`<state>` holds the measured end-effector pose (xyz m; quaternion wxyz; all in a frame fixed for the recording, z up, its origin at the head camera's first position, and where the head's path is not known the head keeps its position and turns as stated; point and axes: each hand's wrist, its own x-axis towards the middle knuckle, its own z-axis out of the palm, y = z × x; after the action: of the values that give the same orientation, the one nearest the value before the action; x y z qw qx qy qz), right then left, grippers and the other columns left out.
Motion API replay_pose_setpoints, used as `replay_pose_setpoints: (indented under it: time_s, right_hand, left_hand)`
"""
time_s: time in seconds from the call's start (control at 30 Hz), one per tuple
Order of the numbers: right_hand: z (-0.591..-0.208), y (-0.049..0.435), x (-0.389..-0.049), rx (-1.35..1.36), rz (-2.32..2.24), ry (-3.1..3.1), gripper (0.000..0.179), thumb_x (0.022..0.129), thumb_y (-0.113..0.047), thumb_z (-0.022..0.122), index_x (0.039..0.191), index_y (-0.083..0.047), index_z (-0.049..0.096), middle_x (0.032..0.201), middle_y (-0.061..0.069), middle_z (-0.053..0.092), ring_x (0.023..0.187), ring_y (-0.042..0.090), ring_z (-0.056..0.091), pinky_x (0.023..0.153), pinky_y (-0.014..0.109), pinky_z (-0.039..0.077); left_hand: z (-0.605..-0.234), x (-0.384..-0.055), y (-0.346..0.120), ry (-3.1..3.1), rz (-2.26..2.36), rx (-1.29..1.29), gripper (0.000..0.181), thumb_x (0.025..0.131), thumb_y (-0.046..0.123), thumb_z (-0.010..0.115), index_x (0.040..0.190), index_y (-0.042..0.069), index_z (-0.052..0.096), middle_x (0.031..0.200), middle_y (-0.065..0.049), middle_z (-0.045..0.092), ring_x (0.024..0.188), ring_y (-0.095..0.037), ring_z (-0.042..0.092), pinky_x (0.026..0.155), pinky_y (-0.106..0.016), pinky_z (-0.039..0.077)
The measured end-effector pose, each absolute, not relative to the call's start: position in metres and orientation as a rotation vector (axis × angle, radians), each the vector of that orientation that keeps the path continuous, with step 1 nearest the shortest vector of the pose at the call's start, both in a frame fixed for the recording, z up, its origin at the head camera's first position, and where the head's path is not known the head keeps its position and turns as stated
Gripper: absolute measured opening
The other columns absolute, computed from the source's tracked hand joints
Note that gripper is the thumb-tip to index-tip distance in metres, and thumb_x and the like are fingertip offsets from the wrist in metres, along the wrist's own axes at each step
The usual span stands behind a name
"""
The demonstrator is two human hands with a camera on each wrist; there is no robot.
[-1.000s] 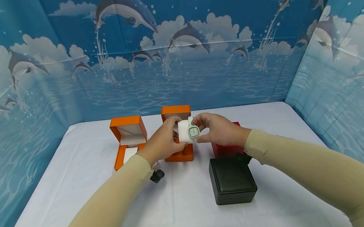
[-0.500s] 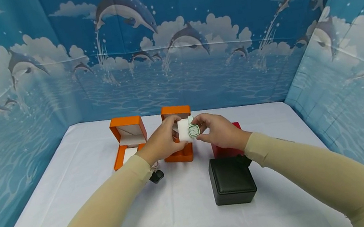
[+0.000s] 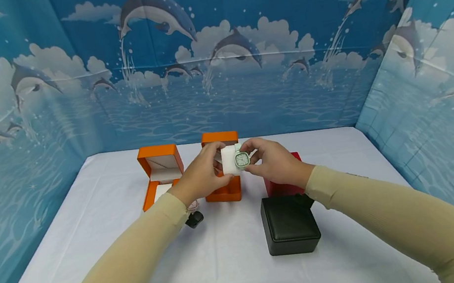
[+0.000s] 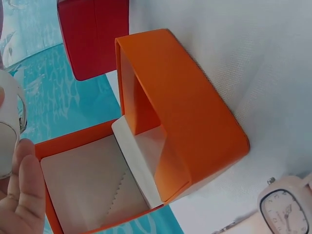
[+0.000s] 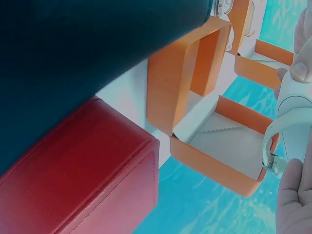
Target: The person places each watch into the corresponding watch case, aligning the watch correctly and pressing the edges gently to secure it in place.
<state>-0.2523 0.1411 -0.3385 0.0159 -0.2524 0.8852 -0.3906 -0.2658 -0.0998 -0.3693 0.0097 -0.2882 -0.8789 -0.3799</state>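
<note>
Head: my left hand (image 3: 201,172) grips a white padded cylinder (image 3: 229,162); my right hand (image 3: 274,160) pinches a rounded-square pale-green watch (image 3: 242,159) at its three o'clock. Left wrist: an open orange box (image 4: 187,109) at the cylinder's three o'clock. Right wrist: the pale strap (image 5: 292,117) bows loose; a hasty tug might drop it.

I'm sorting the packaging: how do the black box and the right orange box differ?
The black box is closed; the right orange box stands open. The black box sits nearer the camera, the right orange box farther back. Both rest on the white tablecloth.
</note>
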Motion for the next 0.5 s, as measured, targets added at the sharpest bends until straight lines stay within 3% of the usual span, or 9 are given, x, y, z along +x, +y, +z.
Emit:
replay_pose_setpoints:
  time_s: [0.23,0.5]
  right_hand:
    - [-0.3366,0.1410,-0.2523,-0.742,-1.276,2.709,0.046,0.095,-0.005,0.078,0.136,-0.007,0.058,0.130,0.012,0.063,0.098,0.023,0.069,0.085,0.035,0.064]
    - [-0.3336,0.1408,-0.2501,-0.718,-1.370,2.644,0.047,0.096,-0.003,0.075,0.139,-0.005,0.057,0.130,0.014,0.062,0.097,0.024,0.069,0.085,0.031,0.063]
  left_hand:
    - [-0.3685,-0.2654,-0.1011,-2.723,-1.219,-0.909,0.075,0.094,0.017,0.081,0.152,0.008,0.036,0.139,-0.011,0.048,0.115,-0.034,0.064,0.099,-0.044,0.060]
    - [-0.3694,-0.2634,-0.1012,-2.675,-1.165,-0.885,0.073,0.094,0.018,0.081,0.152,0.009,0.037,0.139,-0.009,0.047,0.110,-0.023,0.063,0.096,-0.036,0.061]
